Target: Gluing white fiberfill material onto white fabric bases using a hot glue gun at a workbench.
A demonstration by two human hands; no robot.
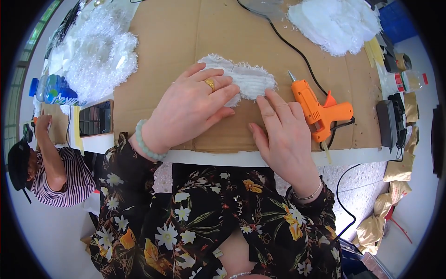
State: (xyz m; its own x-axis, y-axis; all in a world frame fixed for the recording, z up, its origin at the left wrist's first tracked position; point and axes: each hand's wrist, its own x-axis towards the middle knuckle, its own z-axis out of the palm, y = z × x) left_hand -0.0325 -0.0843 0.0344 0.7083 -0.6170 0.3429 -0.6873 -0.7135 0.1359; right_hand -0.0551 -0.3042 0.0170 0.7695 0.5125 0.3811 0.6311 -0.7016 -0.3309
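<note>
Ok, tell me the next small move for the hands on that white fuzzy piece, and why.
Probably keep pressing: the left hand lies flat on the white fuzzy fabric piece, the right hand touches its edge, and the orange glue gun lies set down beside them.

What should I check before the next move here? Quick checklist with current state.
1. Left hand flat on the white fuzzy piece: ok.
2. Right hand fingertips at the piece's lower edge: ok.
3. Piece lies fully on the cardboard sheet: ok.
4. Orange glue gun set down apart from both hands: ok.
5. Glue gun nozzle pointing away from fingers: ok.
6. Glue set under the piece: cannot tell, hidden.
</note>
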